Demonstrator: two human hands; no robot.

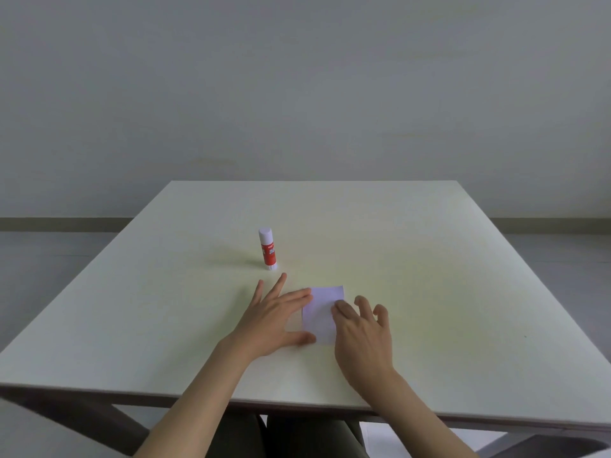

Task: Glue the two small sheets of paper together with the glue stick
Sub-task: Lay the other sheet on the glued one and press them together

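A small pale lilac sheet of paper (320, 312) lies flat on the table in front of me. Only one sheet outline shows; whether a second sheet lies under it I cannot tell. My left hand (274, 320) rests with spread fingers on the table, its index finger and thumb touching the sheet's left edge. My right hand (363, 332) presses its fingertips down on the sheet's right side. A red glue stick (267, 248) with a white cap on stands upright beyond my left hand, apart from both hands.
The cream table (429, 276) has its near edge just below my forearms and its far edge by a grey wall. Dark table legs and my lap show under the front edge.
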